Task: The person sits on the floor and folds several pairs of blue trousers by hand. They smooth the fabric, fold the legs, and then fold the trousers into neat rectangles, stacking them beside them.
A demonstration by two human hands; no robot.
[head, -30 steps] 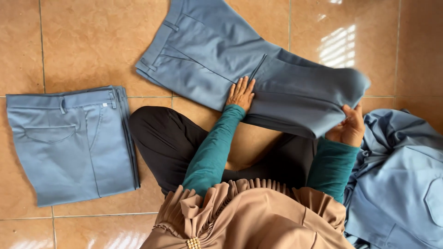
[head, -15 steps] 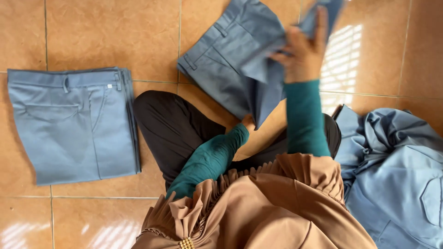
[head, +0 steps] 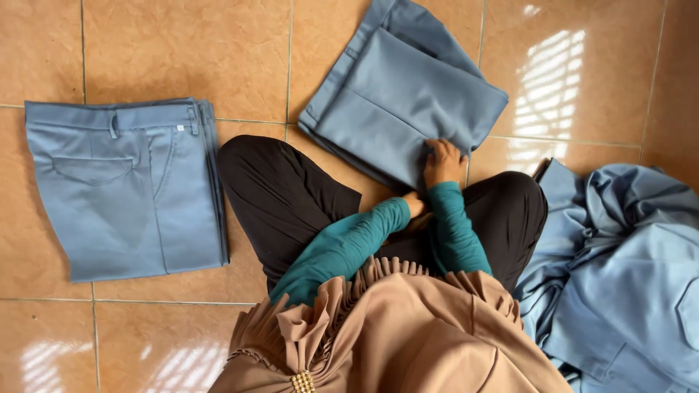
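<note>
Right hand: pressing flat, fingers spread, on near corner of folded blue-grey trousers; pinning, not pinching, grip not closing round the cloth.
Left hand: mostly hidden behind right forearm, teal sleeve reaching in toward same corner; grip state impossible to tell.
Folded trousers: lying on tiled floor just ahead of crossed knees, set at an angle, waistband pointing away to upper left, near corner touching black trouser leg.

Risks, as judged:
- Top layer springing open w/ palm lifting, since only one corner being held; far edges lying loose.
- Fold skewing, edges not lining up, bundle already sitting diagonal to tile lines.
- Smooth glossy tile letting whole bundle slide under a sideways push.
- Near corner catching on knee, dragging a layer out.

Surroundings:
- Finished folded pair: lying flat at left, well apart, pocket side up.
- Heap of unfolded light-blue garments: crumpled at right, beside right knee; loose edge near enough to be tangling w/ bundle if shoved that way.
</note>
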